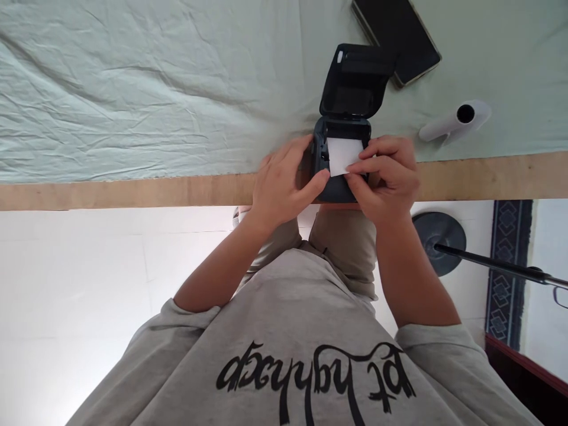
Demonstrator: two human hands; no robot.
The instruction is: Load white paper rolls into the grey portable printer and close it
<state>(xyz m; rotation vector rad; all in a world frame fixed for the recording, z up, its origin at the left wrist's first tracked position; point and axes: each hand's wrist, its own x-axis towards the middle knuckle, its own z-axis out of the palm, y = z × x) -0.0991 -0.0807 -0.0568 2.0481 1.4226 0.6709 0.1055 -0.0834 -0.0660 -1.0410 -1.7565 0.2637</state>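
I count two hands in view, both working at one compact, dark-grey plastic device (339,190) with rounded corners. The device lies between the hands, near the table's front edge. Its single black hinged lid (355,86) stands raised, beyond both hands. One piece of plain white paper (341,154) sits at the device's open compartment; I cannot tell whether it is a loose sheet or the end of a roll.

The left hand (281,183) has its thumb and fingers spread apart, fingers along the device's left side and thumb at its near-left edge. The right hand (388,174) pinches the near-right corner of the paper between thumb and fingers. The hands are apart from each other.

Beyond the right hand I count one flat, black rectangular object (402,38), set at an angle. To the right of the right hand is one white roll (448,123) with a dark hollow end.

The work surface carries one pale-green, creased cloth (177,94), ending at a light wooden edge strip (133,192) beneath the hands. Below the table I observe a pale tiled floor (89,266). Nearer than the right hand and to its right stand one black round base (437,239) with a pole (492,263), then one dark, diamond-patterned band (508,260).
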